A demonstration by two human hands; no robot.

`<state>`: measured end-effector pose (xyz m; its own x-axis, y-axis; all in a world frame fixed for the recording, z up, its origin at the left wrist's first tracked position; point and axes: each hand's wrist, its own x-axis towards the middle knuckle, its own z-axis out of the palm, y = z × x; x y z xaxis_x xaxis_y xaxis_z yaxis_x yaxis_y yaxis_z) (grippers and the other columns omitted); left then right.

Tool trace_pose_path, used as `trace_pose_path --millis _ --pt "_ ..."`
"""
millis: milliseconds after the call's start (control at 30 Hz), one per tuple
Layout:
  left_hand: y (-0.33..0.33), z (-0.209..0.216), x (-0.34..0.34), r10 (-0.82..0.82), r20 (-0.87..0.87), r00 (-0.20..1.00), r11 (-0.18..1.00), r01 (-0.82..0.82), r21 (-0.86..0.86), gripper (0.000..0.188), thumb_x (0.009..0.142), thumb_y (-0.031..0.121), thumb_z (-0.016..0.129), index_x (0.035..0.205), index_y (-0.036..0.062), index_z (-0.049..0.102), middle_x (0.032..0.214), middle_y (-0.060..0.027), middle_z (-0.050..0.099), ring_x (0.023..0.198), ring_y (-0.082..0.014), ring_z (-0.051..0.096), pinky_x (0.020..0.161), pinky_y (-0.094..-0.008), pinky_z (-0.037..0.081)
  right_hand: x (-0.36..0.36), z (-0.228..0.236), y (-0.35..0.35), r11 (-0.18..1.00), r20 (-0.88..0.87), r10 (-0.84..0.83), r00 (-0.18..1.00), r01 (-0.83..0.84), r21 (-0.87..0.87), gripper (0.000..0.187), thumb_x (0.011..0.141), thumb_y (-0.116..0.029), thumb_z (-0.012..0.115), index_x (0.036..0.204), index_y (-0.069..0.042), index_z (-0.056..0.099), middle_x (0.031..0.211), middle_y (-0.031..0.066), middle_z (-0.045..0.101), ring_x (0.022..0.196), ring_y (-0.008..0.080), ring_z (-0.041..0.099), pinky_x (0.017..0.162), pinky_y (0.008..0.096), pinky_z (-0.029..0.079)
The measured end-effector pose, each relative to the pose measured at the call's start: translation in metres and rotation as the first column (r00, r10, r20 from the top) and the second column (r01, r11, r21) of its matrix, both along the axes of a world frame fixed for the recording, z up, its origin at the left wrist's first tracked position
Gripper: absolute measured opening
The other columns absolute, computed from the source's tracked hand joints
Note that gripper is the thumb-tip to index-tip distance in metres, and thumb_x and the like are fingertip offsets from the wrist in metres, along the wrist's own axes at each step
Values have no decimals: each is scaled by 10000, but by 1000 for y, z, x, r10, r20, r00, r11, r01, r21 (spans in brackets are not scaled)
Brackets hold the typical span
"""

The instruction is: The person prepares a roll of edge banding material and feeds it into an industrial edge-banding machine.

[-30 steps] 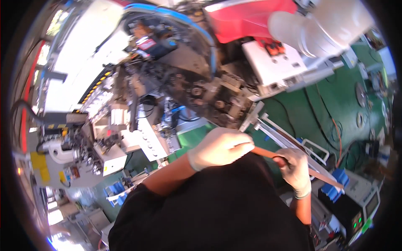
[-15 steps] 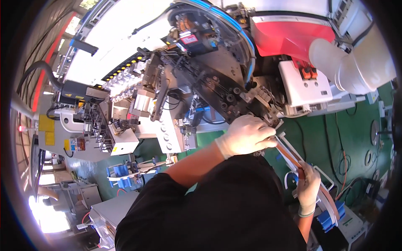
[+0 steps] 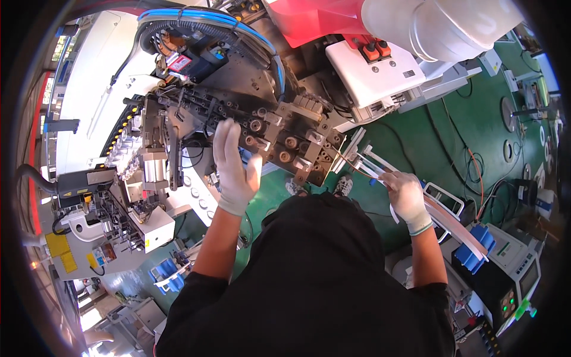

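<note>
My left hand (image 3: 234, 169), in a white glove, is raised over the near side of the dark metal feed plate (image 3: 275, 128) with its rollers and bolted blocks. Its fingers are stretched out and nothing is in them. To the right, my gloved right hand (image 3: 405, 199) is closed round a thin copper-coloured strip (image 3: 455, 221). From that hand the strip runs left to the plate's right end. Behind the hand it bends down over a white guide frame (image 3: 443, 193) towards a blue roller (image 3: 476, 247). The fingertips of the right hand partly hide the strip.
A white box with red switches (image 3: 380, 62) stands beyond the plate, beside a wide white duct (image 3: 440, 27). Blue hoses (image 3: 220, 18) arch over the machine. A control box with green lights (image 3: 502, 297) is at the lower right. Cables lie on the green floor (image 3: 440, 143).
My left hand has come off the strip at the plate's right end, moved left and opened. The right hand keeps the strip and now sits farther up and left. My view has shifted right.
</note>
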<state>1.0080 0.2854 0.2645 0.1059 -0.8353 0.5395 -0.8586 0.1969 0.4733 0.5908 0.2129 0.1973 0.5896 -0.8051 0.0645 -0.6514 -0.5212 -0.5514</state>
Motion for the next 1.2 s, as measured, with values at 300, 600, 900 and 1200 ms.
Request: trace_pose_path --millis 300,600,900,1200 --pt "-31 -58 -5 54 24 998 992 -57 109 668 867 198 693 1484 -11 543 1530 -254 515 1437 -485 467 1214 -550 381 -6 -14 -4 996 -29 84 996 -83 28 340 737 50 653 1027 -87 763 836 120 694 824 367 691 768 486 543" --pt "-35 -69 2 13 32 999 1000 -14 13 552 911 205 578 1422 -3 569 1486 -255 535 1400 -500 492 1192 -573 401 69 -16 -18 998 -53 -69 996 69 -4 259 875 -50 641 1090 -134 756 861 118 725 801 371 709 740 494 571" --pt "-34 -67 1 -11 2 1000 1000 11 0 536 953 215 552 1431 -30 553 1484 -268 537 1392 -510 494 1192 -588 392 107 2 -16 995 -141 -80 987 87 49 391 883 -138 769 1272 -137 730 1063 122 751 985 381 705 900 485 541" --pt "-37 -65 -3 -4 -12 1000 1000 4 19 531 915 175 558 1406 -28 569 1466 -256 541 1386 -498 495 1190 -574 398 55 -13 -13 994 -213 -91 973 102 37 283 948 -118 680 1214 -195 740 903 120 733 809 378 725 712 494 580"
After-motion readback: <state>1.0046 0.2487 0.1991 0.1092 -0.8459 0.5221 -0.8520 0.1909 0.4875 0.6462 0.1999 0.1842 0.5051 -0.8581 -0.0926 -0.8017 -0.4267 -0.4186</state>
